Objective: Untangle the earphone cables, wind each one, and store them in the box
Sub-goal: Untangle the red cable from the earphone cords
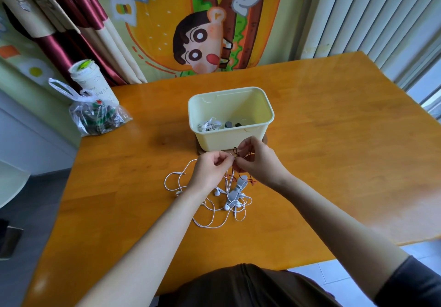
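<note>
Head view: just in front of the cream box [229, 141], the left hand [211, 172] and right hand [259, 161] meet, both pinching the dark red cable [235, 150]. White earphone cables [214, 222] lie tangled on the surface [334, 163], nearer than the box.

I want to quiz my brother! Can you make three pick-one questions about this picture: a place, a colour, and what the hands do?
1. Where is the plastic bag?
A. left of the box
B. inside the box
C. on the floor
2. What colour is the box?
A. blue
B. pale yellow
C. black
3. The left hand and right hand are:
A. flat
B. pinching tangled earphone cables
C. lifting the box
A, it sits left on the table; B, its walls show that; B, both pinch them.
</note>
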